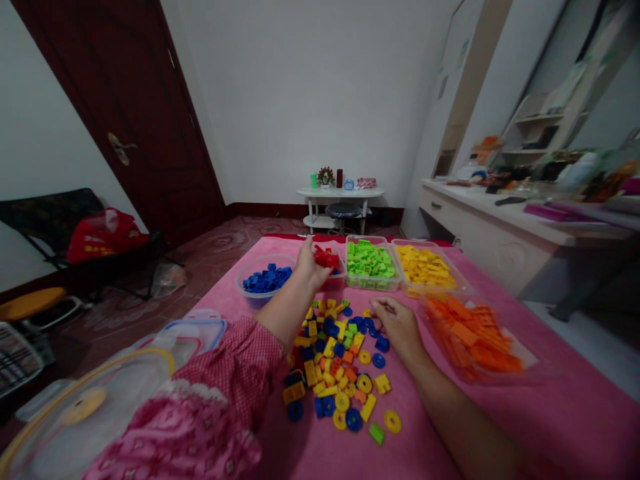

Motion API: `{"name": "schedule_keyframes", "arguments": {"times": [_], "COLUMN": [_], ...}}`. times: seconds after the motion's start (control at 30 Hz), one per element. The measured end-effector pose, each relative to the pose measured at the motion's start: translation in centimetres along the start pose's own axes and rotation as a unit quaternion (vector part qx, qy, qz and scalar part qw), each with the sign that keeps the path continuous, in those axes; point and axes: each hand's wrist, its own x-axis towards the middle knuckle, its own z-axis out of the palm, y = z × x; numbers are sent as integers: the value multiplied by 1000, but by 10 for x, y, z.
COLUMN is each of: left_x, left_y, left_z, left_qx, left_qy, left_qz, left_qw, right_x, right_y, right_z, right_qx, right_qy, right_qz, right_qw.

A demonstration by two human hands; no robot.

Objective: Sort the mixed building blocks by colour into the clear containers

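Far to your left, a red bag (107,233) sits on a dark folding chair (50,210), with a brown door (120,100) behind. Nearer you, clear lids lie at the left of the pink cloth (415,433), the big round lid (135,400) edged in yellow. Next comes a round bowl (257,302) of blue bricks (267,279).

Your left arm, in a pink sleeve (230,373), reaches forward past that bowl. Your left hand (311,269) is at the red bricks (327,257) in their clear box, fingers bent beside them; you can't tell from here whether it grips any. In front of you lies the loose pile (333,363), a mix of yellow, blue, orange and green bricks and wheels. Behind it, to the right of the red bricks, stands a box of green bricks (370,260).

Your right hand (397,323) is low at the pile's right edge, thumb and fingers curled close together; whether they pinch a piece can't be made out. Beyond it are the yellow bricks (425,267) in their box, then, nearer you, a box of orange bricks (470,333). Farthest right stands a cluttered white desk (480,233).
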Motion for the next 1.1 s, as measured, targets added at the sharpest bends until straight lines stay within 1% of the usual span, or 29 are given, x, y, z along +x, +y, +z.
{"name": "schedule_keyframes", "arguments": {"times": [0.07,0.13,0.23,0.27,0.3,0.33,0.4,0.43,0.5,0.57,0.63,0.7,0.73,0.77,0.83,0.9,0.93,1.0,1.07,1.1], "left_x": [7,8,-3,-9,-15,-22,-36,-42,-54,-62,-66,-66,-65,-64,-61,-60,-60,-61,-61,-60], "left_y": [7,11,9,6,2,-3,-11,-15,-21,-25,-29,-33,-35,-37,-40,-41,-40,-36,-33,-31], "left_z": [5,4,-9,-16,-24,-33,-52,-63,-81,-95,-104,-108,-110,-111,-111,-111,-110,-108,-104,-103], "left_qx": [79,169,249,278,315,360,453,488,559,632,711,775,795,806,813,811,807,795,775,764], "left_qy": [-7,-27,-61,-73,-88,-106,-134,-134,-117,-82,-48,-28,-23,-21,-19,-15,-14,-20,-42,-55], "left_qz": [40,90,158,186,218,252,310,332,358,359,332,298,288,285,294,306,308,309,320,332], "left_qw": [996,981,953,939,920,892,825,796,739,682,618,557,534,518,503,499,503,522,544,550], "right_x": [0,0,0,0,0,0,0,0,-1,0,1,3,4,4,5,5,5,5,5,5], "right_y": [1,0,-1,-1,-1,0,0,0,-1,-1,1,4,6,8,11,11,11,9,8,7], "right_z": [0,0,-1,-1,-1,-1,-1,-1,-1,0,0,0,0,0,0,0,0,1,1,1], "right_qx": [4,8,7,6,6,7,10,10,6,4,4,5,5,5,5,5,5,4,-1,-3], "right_qy": [-3,-7,-15,-17,-18,-19,-18,-16,-14,-10,-5,-1,-2,-4,-4,-4,-4,-7,-8,-9], "right_qz": [5,5,5,5,5,3,-5,-6,-2,3,5,7,8,7,2,-5,-7,-6,-2,-1], "right_qw": [1000,1000,1000,1000,1000,1000,1000,1000,1000,1000,1000,1000,1000,1000,1000,1000,1000,1000,1000,1000]}}
